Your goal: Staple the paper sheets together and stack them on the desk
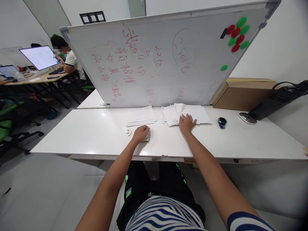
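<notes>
My left hand (141,133) is over the table in front of a neat stack of white paper (141,115). Its fingers are curled in. A small, pale flat object (145,140) shows under the palm, mostly hidden, so I cannot make out its kind. To the left of that hand lies a small white curved piece (128,132). My right hand (186,124) rests with fingers spread on the front edge of a looser pile of white sheets (198,115). One sheet (178,108) at the back of this pile is crumpled or folded up.
A whiteboard (158,67) with red writing and round magnets stands behind the papers. On the right are a smartwatch (222,122), a computer mouse (247,118), a black bottle (274,101) and a cardboard box (243,94). Another person (74,62) sits at a desk on the left.
</notes>
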Action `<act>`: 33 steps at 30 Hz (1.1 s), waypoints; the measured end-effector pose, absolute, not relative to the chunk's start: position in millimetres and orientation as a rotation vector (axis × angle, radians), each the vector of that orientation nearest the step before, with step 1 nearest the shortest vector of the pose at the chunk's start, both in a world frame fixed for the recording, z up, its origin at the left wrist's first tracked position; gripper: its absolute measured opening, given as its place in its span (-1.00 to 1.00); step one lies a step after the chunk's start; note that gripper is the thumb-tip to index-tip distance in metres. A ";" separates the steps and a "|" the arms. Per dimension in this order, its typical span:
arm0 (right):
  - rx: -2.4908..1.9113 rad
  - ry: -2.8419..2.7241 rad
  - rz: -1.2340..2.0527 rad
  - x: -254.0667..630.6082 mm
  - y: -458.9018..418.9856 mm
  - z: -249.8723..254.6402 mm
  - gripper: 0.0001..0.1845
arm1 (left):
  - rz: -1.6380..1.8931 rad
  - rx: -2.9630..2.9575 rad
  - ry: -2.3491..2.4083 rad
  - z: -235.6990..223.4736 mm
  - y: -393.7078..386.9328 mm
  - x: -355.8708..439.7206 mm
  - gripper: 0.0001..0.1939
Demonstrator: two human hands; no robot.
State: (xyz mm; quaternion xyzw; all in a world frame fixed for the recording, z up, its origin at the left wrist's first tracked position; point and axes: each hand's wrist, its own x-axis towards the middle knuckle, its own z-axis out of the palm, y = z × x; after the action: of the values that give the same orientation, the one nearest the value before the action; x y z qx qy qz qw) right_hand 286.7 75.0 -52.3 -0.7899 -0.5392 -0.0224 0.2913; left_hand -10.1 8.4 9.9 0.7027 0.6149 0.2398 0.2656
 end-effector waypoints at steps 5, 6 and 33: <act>-2.084 -1.413 -0.045 286.7 73.8 -50.4 -0.47 | 0.652 1.896 1.663 9.2 8.7 -10.7 -0.72; -2.079 -1.408 -0.035 286.8 73.4 -50.0 -0.48 | 0.652 1.898 1.667 8.8 8.7 -10.7 -0.72; -1.889 -1.805 0.202 206.2 -191.5 -35.6 -0.41 | 0.659 2.662 1.597 36.3 -22.5 5.9 -0.50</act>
State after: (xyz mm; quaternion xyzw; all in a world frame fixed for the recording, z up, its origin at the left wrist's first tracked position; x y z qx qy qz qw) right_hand 206.2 -191.5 -35.6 -0.6966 -0.6654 0.0744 0.2577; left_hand 5.9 -22.5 36.3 0.8386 0.5033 0.2077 -0.0158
